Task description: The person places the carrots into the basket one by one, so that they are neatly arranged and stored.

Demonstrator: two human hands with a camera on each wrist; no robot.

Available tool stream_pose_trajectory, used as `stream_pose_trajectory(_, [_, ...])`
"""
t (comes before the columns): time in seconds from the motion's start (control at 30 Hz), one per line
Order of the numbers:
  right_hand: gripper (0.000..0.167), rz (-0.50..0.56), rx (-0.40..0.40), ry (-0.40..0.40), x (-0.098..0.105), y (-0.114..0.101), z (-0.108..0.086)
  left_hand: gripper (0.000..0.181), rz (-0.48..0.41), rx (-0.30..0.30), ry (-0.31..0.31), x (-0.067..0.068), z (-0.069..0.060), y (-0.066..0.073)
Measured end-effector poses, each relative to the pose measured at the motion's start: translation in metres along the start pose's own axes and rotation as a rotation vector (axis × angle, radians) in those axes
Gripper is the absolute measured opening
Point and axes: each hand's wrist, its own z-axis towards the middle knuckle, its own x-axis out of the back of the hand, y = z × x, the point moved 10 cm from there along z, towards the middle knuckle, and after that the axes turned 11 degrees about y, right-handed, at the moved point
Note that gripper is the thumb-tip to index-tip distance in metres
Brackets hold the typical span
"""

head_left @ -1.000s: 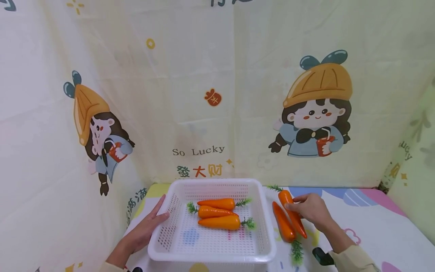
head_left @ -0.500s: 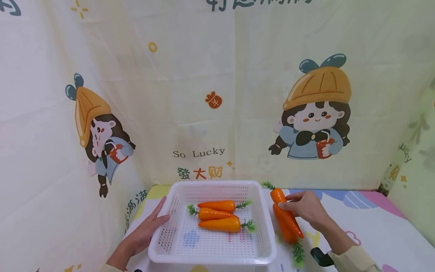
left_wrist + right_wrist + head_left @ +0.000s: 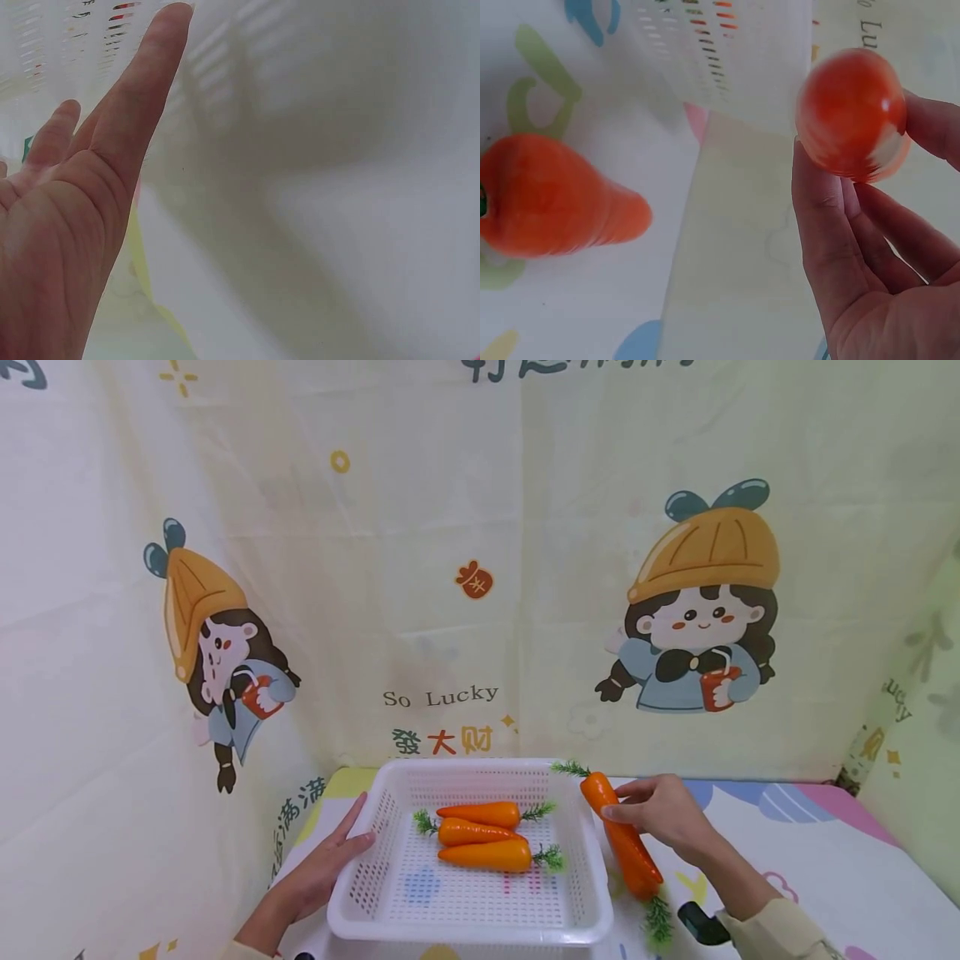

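A white perforated plastic basket (image 3: pixel 468 932) holds three toy carrots, the middle carrot (image 3: pixel 476 833) with its green top pointing left. My left hand (image 3: pixel 322 864) rests against the basket's left side with straight fingers. Seen in the left wrist view, the fingers (image 3: pixel 139 90) lie along the basket's outer wall. My right hand (image 3: pixel 671 817) pinches an orange carrot (image 3: pixel 600 792) between thumb and fingers at the basket's right side, its leafy top over the rim's corner. Below it another carrot (image 3: pixel 551 196) lies on the table, partly hidden by the held one in the head view.
A patterned cloth (image 3: pixel 817 852) covers the table. Cream printed curtains (image 3: pixel 555 635) stand behind and at both sides. A dark device (image 3: pixel 703 924) sits at the right wrist.
My right hand has raised the carrot off the table and moved it left, towards the basket's rim. The left hand and the carrots in the basket stay in place.
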Motion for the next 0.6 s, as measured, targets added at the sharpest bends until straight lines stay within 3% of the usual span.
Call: stream_pose_trajectory(0.6, [0.053, 0.014, 0.133, -0.067, -0.02, -0.038, -0.007, 0.082, -0.015, -0.01, -0.019, 0.001, 0.001, -0.002])
